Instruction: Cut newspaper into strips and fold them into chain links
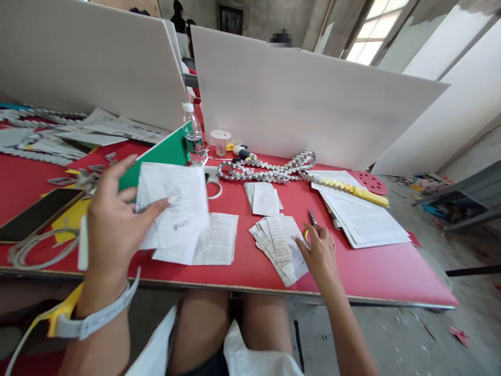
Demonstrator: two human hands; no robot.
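Observation:
My left hand (121, 219) holds a printed paper sheet (176, 209) upright above the table, pinched between thumb and fingers. Behind it, a printed stack of pages (219, 240) lies on the red tabletop. To the right, my right hand (321, 253) is curled over the handles of a pair of scissors (312, 218), whose dark blades point away from me. A yellow handle loop shows between thumb and fingers. The thumb is at the edge of some fanned paper strips (277, 245). Just beyond those sits a smaller stack of cut paper (265, 199).
A folded-paper chain (270, 171) lies at the back, near a roll of tape (214, 190), a bottle (194, 141) and a lidded cup (221, 142). White sheets (368, 219) rest at right. A phone (37, 214) and cable (43, 250) lie left. White boards (305, 104) stand behind.

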